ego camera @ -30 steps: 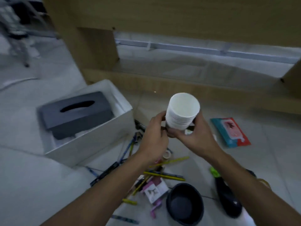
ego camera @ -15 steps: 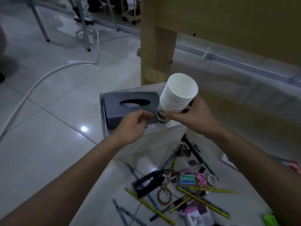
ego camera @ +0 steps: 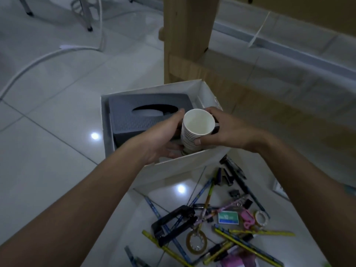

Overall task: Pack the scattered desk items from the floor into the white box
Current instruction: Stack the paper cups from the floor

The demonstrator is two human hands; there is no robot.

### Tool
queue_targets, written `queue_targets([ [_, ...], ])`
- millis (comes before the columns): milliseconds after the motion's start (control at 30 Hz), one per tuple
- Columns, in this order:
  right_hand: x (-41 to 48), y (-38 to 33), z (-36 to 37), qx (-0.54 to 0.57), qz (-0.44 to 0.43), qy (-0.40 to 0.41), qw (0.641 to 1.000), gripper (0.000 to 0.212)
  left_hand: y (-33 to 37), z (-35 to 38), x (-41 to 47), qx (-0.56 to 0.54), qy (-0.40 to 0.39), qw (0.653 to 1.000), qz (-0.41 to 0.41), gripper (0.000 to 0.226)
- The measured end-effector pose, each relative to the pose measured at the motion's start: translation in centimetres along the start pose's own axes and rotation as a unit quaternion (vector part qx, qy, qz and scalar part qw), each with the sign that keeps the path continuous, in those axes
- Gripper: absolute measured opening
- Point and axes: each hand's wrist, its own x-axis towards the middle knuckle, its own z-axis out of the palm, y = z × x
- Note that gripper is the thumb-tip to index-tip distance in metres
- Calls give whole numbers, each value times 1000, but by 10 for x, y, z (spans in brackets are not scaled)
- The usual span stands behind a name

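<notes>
Both hands hold a stack of paper cups inside the white box.

The left hand (ego camera: 163, 135) and the right hand (ego camera: 227, 130) have their fingers closed around the stack of paper cups (ego camera: 195, 130), one hand on each side. The stack stands upright in the near right part of the white box (ego camera: 185, 166), just beside the grey tissue box (ego camera: 146, 114); its bottom is hidden, so it perhaps touches the floor of the box. Pencils (ego camera: 244, 242), a tape roll (ego camera: 196, 242) and a black stapler (ego camera: 173, 221) lie scattered on the tiles nearer.
</notes>
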Motion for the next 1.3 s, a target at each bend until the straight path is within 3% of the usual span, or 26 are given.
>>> queue_targets([
  [167, 3, 1, 3, -23, -17, 3, 1000, 57, -4, 5, 6, 22, 54, 998, 11, 52],
  [433, 3, 2, 5, -79, -2, 38, 996, 92, -5, 12, 7, 14, 64, 998, 24, 48],
  [600, -5, -4, 9, -94, 11, 43, 995, 96, -1, 13, 5, 13, 26, 999, 20, 52],
  [800, -14, -17, 13, -95, 10, 32, 995, 96, 1, 16, -1, 37, 46, 998, 8, 47],
  [900, -20, -18, 11, -99, -1, 43, 994, 101, 1, 14, 0, 72, 77, 994, 1, 57],
  [1000, -33, -18, 4, -85, -30, 71, 993, 89, 2, 15, -5, 109, 112, 988, 8, 72],
  [1067, -44, -18, 0, -67, -39, 107, 991, 85, 2, 19, -14, 123, 183, 971, 88, 59],
  [1167, -67, -18, -6, -33, -55, 180, 982, 67, 2, 30, -37, 156, 302, 893, 294, 22],
  [1233, -92, -17, -7, -8, -55, 222, 974, 54, -2, 46, -55, 162, 300, 853, 396, 16],
  [1300, -123, -11, -2, 6, -57, 239, 969, 41, -14, 69, -69, 191, 252, 839, 443, 13],
])
